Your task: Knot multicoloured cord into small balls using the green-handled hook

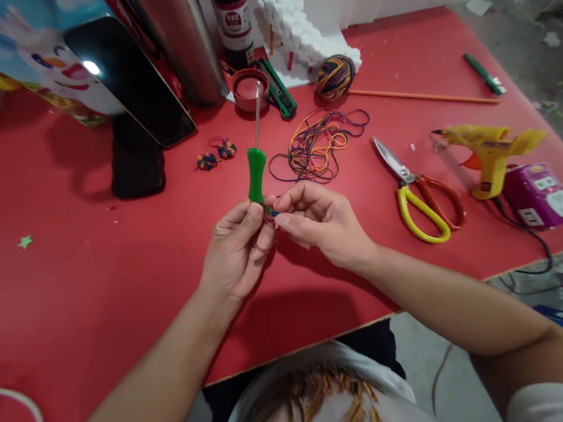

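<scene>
My left hand (237,246) grips a green-handled crochet hook (256,177) at the bottom of its handle, the thin metal shaft pointing up and away. Between both hands is a small piece of multicoloured yarn work (270,211), mostly covered by my fingers. My right hand (320,223) pinches its right side with thumb and forefinger. A loose tangle of multicoloured yarn (317,143) lies just beyond the right hand. Two small knotted yarn pieces (216,154) rest left of the hook.
On the red table (91,271) are scissors (417,190), a yellow glue gun (489,152), a purple power box (541,194), a yarn ball (335,78), a wooden stick (425,96), a green cutter (276,89), a red pot (250,90) and a leaning phone (130,82).
</scene>
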A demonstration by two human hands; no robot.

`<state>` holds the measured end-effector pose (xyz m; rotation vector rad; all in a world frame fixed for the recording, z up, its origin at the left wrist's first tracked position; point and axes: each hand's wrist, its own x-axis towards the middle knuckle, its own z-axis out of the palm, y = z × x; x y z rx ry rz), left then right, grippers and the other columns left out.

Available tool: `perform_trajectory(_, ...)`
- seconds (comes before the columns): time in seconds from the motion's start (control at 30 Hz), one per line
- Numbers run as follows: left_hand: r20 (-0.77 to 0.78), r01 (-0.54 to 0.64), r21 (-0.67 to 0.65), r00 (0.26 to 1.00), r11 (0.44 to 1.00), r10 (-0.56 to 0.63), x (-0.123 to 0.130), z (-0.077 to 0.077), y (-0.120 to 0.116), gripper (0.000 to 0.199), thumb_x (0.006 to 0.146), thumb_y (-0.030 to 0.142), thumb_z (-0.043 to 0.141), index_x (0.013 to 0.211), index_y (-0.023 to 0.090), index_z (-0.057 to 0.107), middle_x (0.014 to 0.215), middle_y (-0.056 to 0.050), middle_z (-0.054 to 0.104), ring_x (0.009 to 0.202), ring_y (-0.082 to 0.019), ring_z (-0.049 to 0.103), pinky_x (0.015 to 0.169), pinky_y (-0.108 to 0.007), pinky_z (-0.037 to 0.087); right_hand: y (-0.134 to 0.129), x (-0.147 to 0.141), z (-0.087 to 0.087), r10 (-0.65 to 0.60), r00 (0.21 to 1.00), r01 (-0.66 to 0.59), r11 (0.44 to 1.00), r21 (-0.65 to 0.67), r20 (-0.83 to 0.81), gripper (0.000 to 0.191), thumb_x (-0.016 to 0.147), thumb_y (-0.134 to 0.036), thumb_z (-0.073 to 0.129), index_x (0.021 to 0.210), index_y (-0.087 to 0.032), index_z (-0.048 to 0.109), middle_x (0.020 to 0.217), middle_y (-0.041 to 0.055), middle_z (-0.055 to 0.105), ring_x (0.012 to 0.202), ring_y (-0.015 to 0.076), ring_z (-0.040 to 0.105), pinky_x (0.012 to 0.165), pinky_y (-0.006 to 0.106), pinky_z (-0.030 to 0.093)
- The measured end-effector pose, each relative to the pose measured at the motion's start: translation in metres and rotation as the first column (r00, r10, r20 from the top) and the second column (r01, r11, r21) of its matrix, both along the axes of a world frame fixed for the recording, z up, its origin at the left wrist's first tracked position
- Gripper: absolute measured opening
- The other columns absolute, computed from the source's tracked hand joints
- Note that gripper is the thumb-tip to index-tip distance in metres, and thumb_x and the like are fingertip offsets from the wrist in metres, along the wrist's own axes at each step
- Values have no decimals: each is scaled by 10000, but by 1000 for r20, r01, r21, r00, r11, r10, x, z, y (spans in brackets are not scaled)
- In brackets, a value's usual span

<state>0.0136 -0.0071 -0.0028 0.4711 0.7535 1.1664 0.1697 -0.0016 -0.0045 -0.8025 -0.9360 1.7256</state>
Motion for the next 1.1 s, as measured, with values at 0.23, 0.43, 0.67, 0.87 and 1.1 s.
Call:
perform_trajectory(0.23,-34,-39,11,999,999,39,2,-6,-1,145,794,264,977,850,187,866,607,17,674,409,-20,448,375,-107,362,2,4,-8,-125,952,74,980,184,279,396,842,-512,903,872,-193,672,736,-40,652,562,67,497,522,234,394)
perform_trajectory(0.43,-106,-193,37,975,981,195,10,-5,-3,145,785,251,982,819,196,852,690,10,741,412,-16,475,355,-106,328,-4,0,-8,-135,931,69,978,198,340,324,834,-435,929,848,-187,721,688,-33,692,552,81,543,522,234,430)
perform_trajectory(0.67,-155,-265,66,950,962,272,14,1,-6,124,799,186,968,779,191,846,621,27,686,449,-24,484,421,-112,393,-7,-4,0,16,994,-21,999,50,107,320,833,-407,925,920,-180,716,734,-6,797,465,80,600,419,202,466)
perform_trajectory(0.87,-184,-257,99,945,961,272,13,2,-6,149,838,230,949,762,200,824,612,34,659,465,-29,456,428,-110,373,-4,-5,5,54,998,-53,998,-32,24,415,779,-461,952,908,-181,675,716,-22,766,462,63,570,410,189,456)
perform_trajectory(1.1,-187,-270,105,940,957,286,11,2,-5,141,855,227,933,771,193,825,588,41,631,443,-29,435,420,-125,348,-4,-7,1,57,998,-57,996,-64,-14,436,718,-372,1002,917,-178,667,709,-44,733,477,47,543,434,182,437)
